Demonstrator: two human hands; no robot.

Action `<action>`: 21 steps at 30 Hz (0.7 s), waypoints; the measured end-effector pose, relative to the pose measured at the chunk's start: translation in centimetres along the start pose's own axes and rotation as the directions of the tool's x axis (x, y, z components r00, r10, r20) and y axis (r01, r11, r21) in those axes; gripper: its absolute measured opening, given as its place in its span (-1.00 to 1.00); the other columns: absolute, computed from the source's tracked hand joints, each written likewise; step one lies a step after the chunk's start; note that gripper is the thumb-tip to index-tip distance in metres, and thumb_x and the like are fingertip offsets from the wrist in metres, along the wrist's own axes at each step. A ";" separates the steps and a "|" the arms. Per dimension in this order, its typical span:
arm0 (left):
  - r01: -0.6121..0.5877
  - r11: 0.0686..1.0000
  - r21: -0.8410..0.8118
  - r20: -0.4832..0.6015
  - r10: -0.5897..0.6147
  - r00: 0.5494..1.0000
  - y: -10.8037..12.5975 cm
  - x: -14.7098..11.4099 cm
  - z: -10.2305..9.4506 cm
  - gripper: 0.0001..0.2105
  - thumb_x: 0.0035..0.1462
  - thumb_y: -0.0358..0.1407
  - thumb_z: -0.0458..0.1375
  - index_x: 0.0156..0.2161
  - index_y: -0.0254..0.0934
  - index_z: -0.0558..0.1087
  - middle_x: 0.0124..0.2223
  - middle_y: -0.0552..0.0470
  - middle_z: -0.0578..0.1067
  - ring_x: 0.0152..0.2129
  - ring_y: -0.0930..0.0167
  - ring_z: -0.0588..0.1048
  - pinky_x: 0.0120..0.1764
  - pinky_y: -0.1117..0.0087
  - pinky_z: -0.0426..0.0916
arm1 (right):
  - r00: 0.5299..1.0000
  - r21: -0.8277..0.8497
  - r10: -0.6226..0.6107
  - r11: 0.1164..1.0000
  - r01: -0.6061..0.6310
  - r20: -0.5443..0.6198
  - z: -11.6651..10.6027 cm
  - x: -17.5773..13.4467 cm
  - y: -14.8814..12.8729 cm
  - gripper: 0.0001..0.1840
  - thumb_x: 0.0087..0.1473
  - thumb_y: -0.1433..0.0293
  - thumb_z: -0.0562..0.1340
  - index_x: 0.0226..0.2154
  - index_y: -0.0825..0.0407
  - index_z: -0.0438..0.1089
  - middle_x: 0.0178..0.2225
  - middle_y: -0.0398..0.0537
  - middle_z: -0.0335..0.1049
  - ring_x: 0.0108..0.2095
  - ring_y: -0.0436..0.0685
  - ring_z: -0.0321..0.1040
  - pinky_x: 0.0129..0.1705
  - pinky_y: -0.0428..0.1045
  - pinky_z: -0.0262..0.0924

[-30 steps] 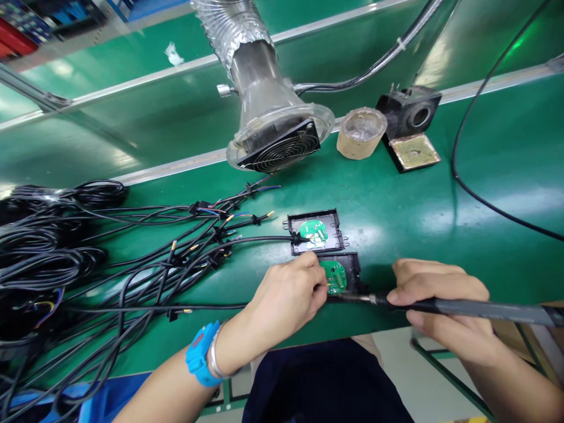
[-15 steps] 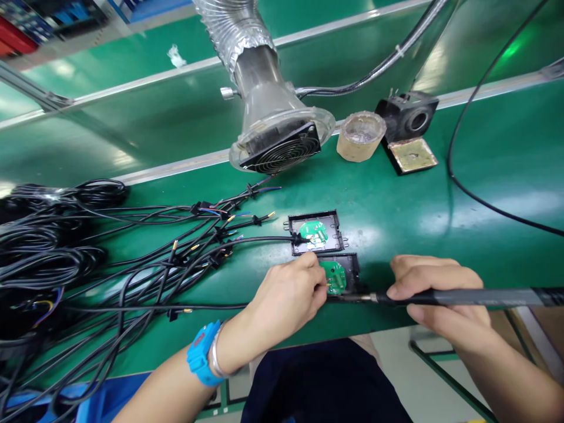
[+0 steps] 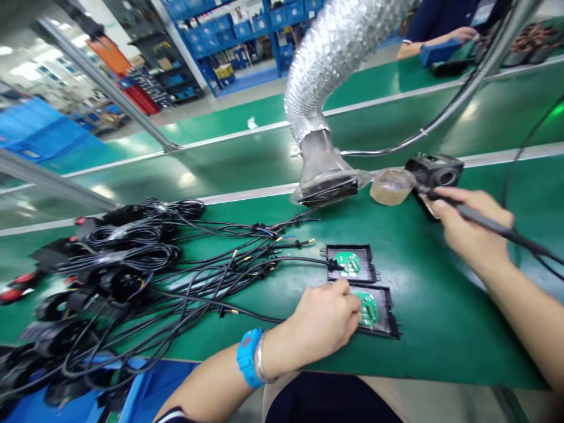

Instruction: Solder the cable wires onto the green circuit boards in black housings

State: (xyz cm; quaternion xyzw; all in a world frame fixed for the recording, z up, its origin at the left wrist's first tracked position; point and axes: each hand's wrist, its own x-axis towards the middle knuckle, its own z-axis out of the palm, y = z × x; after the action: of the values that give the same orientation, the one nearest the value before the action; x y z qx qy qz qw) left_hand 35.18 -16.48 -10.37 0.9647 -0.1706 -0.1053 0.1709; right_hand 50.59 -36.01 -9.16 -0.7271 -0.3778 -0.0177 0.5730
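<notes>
My left hand (image 3: 326, 320) is closed, fingers pinched at the left side of a green circuit board (image 3: 369, 309) that lies in a black plastic case (image 3: 388, 320). A black cable (image 3: 273, 319) runs under my wrist into that hand; its end is hidden by the fingers. In my right hand (image 3: 478, 235) I grip a soldering iron (image 3: 473, 215). Its blurred tip points at the soldering iron stand (image 3: 440, 170) and the round, tan container (image 3: 391, 189) beside it; whether it touches either I cannot tell. Behind the near case sits a second black case (image 3: 363, 256) with a board and cable.
A fume extractor hood (image 3: 328, 188) on a silver duct (image 3: 308, 106) hangs over the bench's back edge. Many black cables (image 3: 211, 282) and coiled bundles (image 3: 127, 235) spread across the left. A blue bin (image 3: 150, 388) stands below. Across the bench, a co-worker's hand (image 3: 462, 35) shows.
My right hand has lifted the soldering iron away from the near case and carried it back to the stand and container. My left hand stays at the near board. The view has tilted up.
</notes>
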 end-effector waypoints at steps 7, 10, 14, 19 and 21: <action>0.037 0.985 -0.166 -0.242 -0.077 0.967 -2.2 -2.9 -4.2 -0.73 0.21 -0.20 0.07 0.00 -0.15 0.40 -0.09 0.04 0.45 -0.20 0.42 0.45 -0.11 0.42 0.38 | 0.913 -0.225 0.223 0.924 -0.309 -0.341 0.5 -4.1 -0.9 -0.68 0.18 0.15 0.08 -0.02 -0.20 0.30 -0.49 -0.13 0.41 -0.55 0.11 0.38 -0.51 0.04 0.29; 0.235 0.965 -0.116 -0.425 -0.262 0.867 -6.9 -3.3 -6.9 -0.79 0.21 -0.34 0.03 -0.11 -0.23 0.48 -0.17 0.00 0.49 -0.21 0.41 0.45 -0.10 0.38 0.36 | 0.885 -0.284 0.305 0.866 -0.411 -0.353 2.7 -7.5 -0.8 -0.68 0.16 0.12 0.12 -0.11 -0.07 0.31 -0.39 -0.07 0.45 -0.41 0.13 0.45 -0.34 0.04 0.35; 0.287 0.955 -0.073 -0.427 -0.290 0.856 -14.3 -2.3 -8.2 -0.75 0.02 -0.33 0.22 -0.14 -0.22 0.51 -0.07 -0.03 0.49 -0.10 0.28 0.42 0.03 0.21 0.29 | 0.973 -0.483 0.171 0.846 -0.225 -0.152 5.8 -10.2 -0.5 -0.42 0.00 0.01 0.22 -0.03 0.02 0.24 -0.16 0.02 0.43 -0.27 0.20 0.45 -0.30 0.05 0.37; 0.233 0.943 -0.236 -0.513 -0.325 0.795 -18.6 -2.3 -8.8 -0.70 0.22 -0.14 -0.01 -0.22 -0.27 0.50 -0.18 0.04 0.56 -0.21 0.37 0.50 -0.06 0.27 0.38 | 0.959 -0.459 0.282 0.848 -0.264 -0.032 6.9 -10.5 -0.5 -0.45 0.09 0.17 0.19 0.07 0.02 0.09 -0.02 0.09 0.36 -0.08 0.21 0.40 -0.18 0.05 0.39; 0.213 0.929 -0.301 -0.578 -0.356 0.734 -19.1 -3.3 -10.0 -0.61 0.27 -0.08 -0.12 -0.11 -0.29 0.43 -0.06 0.02 0.51 -0.24 0.39 0.52 -0.16 0.29 0.44 | 0.945 -0.414 0.325 0.857 -0.307 -0.027 6.9 -10.4 -0.5 -0.51 0.10 0.24 0.18 0.05 0.01 0.07 0.00 0.10 0.34 -0.04 0.19 0.38 -0.11 0.06 0.38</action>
State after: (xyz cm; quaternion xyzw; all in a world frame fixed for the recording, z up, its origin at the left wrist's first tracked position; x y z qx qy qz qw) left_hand 40.37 4.53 -7.67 0.9348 0.0586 0.1768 0.3023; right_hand 40.08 -35.68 -15.84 -0.8836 -0.2535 0.0130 0.3934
